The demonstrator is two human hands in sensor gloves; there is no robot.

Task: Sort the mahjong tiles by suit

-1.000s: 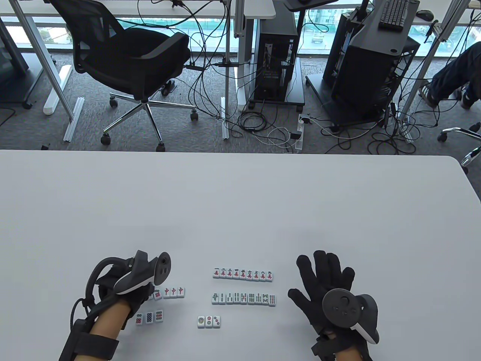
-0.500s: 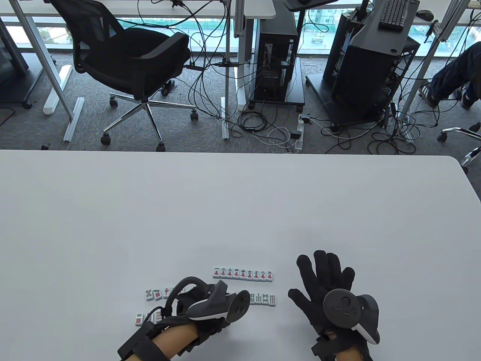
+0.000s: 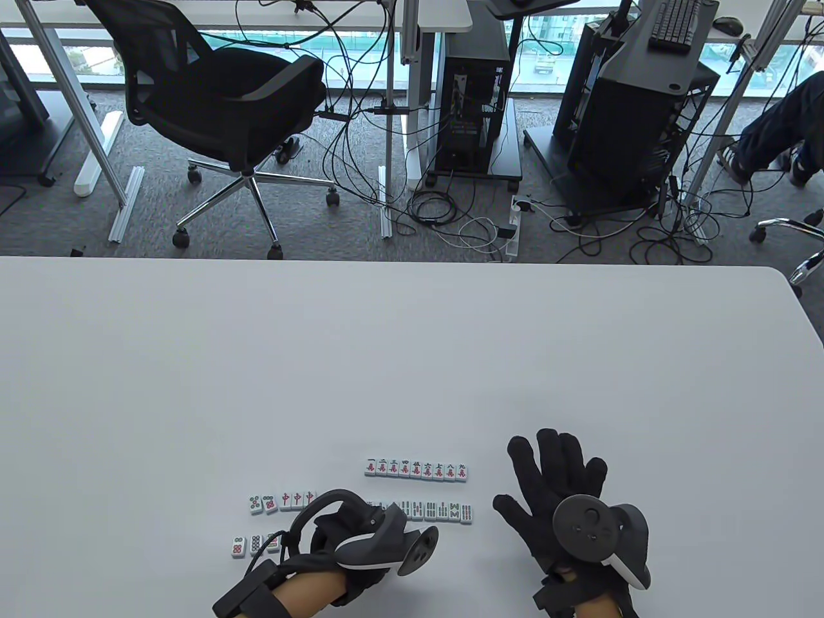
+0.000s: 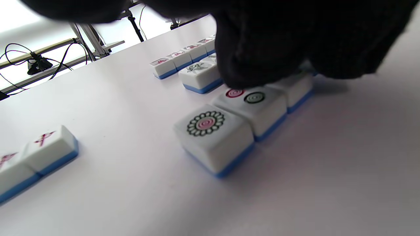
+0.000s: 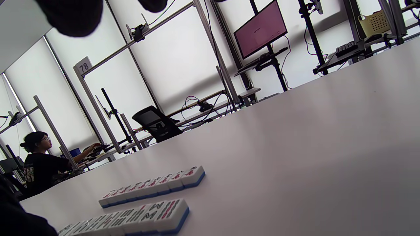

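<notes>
From my remote seat, the leftmost loose tiles (image 3: pixel 280 500) lay near the table's (image 3: pixel 412 360) front edge, dots and red-character pieces in a short line, with three more dot tiles (image 3: pixel 255 545) just below them. My left hand (image 3: pixel 351 547) sat over the started dots row (image 4: pixel 242 111); in the left wrist view its fingers (image 4: pixel 262 49) were bunched and pressing down on the far end of that row, the one-dot tile (image 4: pixel 213 134) clear at the near end. Whether a fresh tile was held under the glove I could not tell, as the fingers hid that end. The risk I judged greatest was a shove: a sideways push to seat a tile could skew the dots row or nudge the bamboo row (image 3: pixel 432 511) just beside it, whose left end lay under my hand. Further right the characters row (image 3: pixel 417 468) stood complete, and my right hand (image 3: pixel 566 508) rested flat with fingers spread wide, holding nothing, apart from the rows. Compared with a second earlier, my left hand had left the loose tiles at the left and crossed to the dots row, uncovering two dot tiles at that line's left end, while my right hand had not moved.
</notes>
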